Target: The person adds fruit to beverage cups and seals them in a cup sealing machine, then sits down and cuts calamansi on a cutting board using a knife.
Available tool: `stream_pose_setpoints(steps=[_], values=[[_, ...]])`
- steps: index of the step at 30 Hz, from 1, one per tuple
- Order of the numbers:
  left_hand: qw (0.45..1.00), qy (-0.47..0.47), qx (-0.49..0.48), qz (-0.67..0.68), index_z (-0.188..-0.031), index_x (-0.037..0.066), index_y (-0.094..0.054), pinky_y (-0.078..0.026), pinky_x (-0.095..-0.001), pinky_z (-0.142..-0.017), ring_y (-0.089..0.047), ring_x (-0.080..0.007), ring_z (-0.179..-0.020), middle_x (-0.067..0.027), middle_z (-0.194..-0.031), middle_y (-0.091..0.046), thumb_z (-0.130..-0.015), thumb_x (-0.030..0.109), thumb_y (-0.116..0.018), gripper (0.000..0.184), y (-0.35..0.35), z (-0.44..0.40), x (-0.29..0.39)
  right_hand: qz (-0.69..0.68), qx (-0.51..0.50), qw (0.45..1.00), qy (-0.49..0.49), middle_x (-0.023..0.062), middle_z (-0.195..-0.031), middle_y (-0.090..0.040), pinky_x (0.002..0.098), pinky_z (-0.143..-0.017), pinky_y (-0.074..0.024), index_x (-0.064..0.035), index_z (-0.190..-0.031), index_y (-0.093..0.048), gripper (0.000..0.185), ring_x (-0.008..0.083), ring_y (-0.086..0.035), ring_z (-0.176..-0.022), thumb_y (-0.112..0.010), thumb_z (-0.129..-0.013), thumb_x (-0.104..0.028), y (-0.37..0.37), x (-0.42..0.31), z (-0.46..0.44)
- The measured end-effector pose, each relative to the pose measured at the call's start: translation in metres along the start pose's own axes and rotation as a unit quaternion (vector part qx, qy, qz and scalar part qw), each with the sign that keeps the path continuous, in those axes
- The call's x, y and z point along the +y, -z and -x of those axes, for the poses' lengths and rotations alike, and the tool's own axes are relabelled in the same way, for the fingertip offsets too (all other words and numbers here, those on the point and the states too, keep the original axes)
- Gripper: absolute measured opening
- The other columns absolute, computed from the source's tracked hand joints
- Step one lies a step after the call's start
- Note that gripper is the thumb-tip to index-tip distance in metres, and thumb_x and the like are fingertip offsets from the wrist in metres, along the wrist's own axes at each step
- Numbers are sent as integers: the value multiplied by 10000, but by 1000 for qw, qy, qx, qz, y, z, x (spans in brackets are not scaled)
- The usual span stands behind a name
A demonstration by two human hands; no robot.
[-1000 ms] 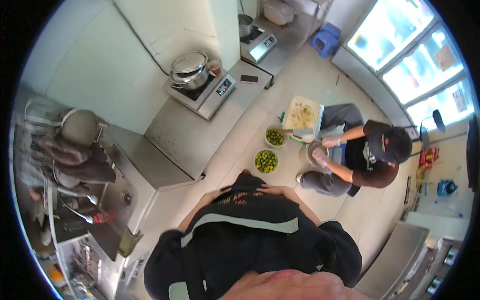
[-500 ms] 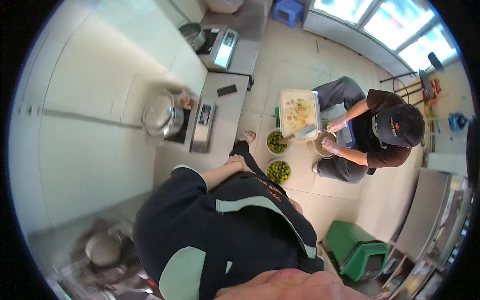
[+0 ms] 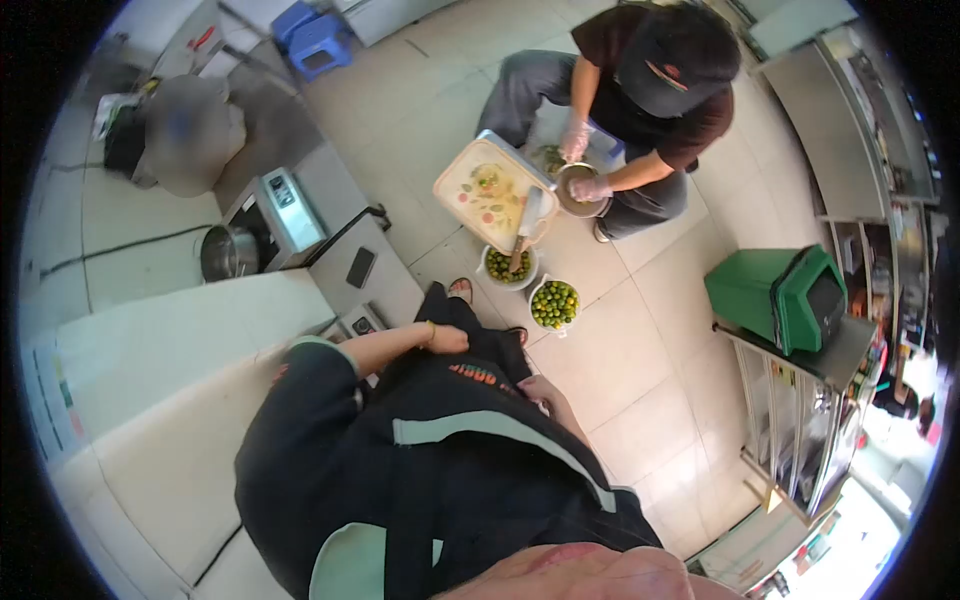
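Note:
My left hand [image 3: 448, 340] hangs in front of my dark apron [image 3: 480, 450], its fingers curled in, with nothing showing in it. A thin yellow band circles that wrist. My right hand [image 3: 540, 391] is at the apron's right edge, partly hidden, beside a small whitish patch I cannot make out. Beyond my feet, two white tubs of small green citrus fruit [image 3: 554, 304] stand on the floor. Over the farther tub's edge, a knife [image 3: 527, 228] lies on a cutting board [image 3: 468, 206] with a wet surface. Neither of my hands touches these.
A co-worker [image 3: 650, 110] in a dark cap sits low, gloved hands over a metal bowl [image 3: 583, 207]. At right, a green bin [image 3: 775, 295] is next to metal shelving [image 3: 800, 400]. To my left, a counter holds a phone [image 3: 361, 267], an induction cooker [image 3: 288, 215] and a pot [image 3: 228, 252].
My view has turned to the right, so the co-worker, tubs and counter shift in frame. My right hand has come into sight. My left hand stays low in front of my body.

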State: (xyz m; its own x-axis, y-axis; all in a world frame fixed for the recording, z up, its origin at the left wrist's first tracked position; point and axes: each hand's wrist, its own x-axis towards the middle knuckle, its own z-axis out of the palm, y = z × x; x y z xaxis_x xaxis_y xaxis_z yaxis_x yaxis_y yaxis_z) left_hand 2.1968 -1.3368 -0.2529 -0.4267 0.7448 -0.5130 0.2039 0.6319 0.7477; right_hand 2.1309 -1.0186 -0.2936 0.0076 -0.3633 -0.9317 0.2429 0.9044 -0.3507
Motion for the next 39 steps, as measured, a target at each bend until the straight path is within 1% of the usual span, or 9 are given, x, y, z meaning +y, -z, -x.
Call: stream_pose_setpoints(steps=[4,11,17,27,30,31,33,36,39], values=[[957,-32,-49,285,-1045,-26,-582,-449,-423,-866,-589,-356,-998,-234,-1046,-611,-938,220,-427,310,-15,-2,25,-155,-307,934,95,-15,-871,-646,204,-628,-447,-53,-1097,-647,290,64,-554,-721,-601,-818,-117,-15,6,12],[989,-13,-6,144,-981,74,-583,-488,-420,-739,-598,-350,-868,-155,-976,-621,-897,385,-555,323,-10,14,-36,212,215,952,50,69,-1266,-562,444,-962,-382,-136,-1153,-649,476,229,-532,-1160,-650,-805,-460,-30,2,4],[970,-231,70,-27,-1215,72,-592,-503,-368,-822,-573,-268,-1050,-79,-1238,-587,-803,359,-659,507,3,18,-233,339,160,842,389,95,-1445,-401,502,-1059,-294,-207,-1366,-477,683,299,-356,-1348,-636,-738,-420,20,126,-127],[961,-161,75,-210,-1366,107,-478,-465,-333,-928,-530,-266,-1173,-67,-1412,-467,-814,345,-545,605,-67,-9,-357,399,255,783,404,27,-1319,-551,469,-982,-429,-223,-1203,-623,472,354,-532,-1178,-542,-752,-337,47,169,-210],[823,158,515,-179,-1349,100,-459,-260,-570,-1023,-390,-378,-1259,-186,-1415,-394,-747,361,-623,676,-162,-2,-406,421,285,761,404,88,-1245,-597,484,-954,-440,-140,-1141,-654,443,367,-556,-1140,-535,-759,-330,42,177,-238],[549,416,721,-78,-1374,57,-383,-198,-548,-1055,-301,-359,-1328,-190,-1420,-374,-762,439,-617,759,-198,-26,-423,432,296,751,402,105,-1228,-605,490,-944,-443,-116,-1128,-656,442,373,-557,-1134,-531,-761,-327,40,178,-238],[232,580,779,53,-1406,22,-291,-104,-563,-1083,-241,-344,-1364,-159,-1425,-377,-763,579,-589,902,-210,-14,-441,411,323,755,395,132,-1201,-614,502,-931,-442,-74,-1110,-654,446,386,-559,-1122,-524,-762,-319,36,163,-244],[329,747,539,207,-1415,15,-274,-18,-602,-1084,-190,-325,-1395,-110,-1435,-380,-767,662,-547,955,-248,-4,-432,386,340,773,370,159,-1174,-618,517,-926,-427,-27,-1102,-637,466,404,-556,-1105,-520,-750,-308,21,160,-229],[344,688,616,171,-1420,41,-288,32,-632,-1074,-171,-314,-1410,-74,-1445,-380,-759,694,-527,959,-269,-9,-438,442,362,727,380,171,-1167,-615,518,-930,-417,-2,-1111,-621,488,408,-554,-1097,-523,-740,-304,16,168,-237]])
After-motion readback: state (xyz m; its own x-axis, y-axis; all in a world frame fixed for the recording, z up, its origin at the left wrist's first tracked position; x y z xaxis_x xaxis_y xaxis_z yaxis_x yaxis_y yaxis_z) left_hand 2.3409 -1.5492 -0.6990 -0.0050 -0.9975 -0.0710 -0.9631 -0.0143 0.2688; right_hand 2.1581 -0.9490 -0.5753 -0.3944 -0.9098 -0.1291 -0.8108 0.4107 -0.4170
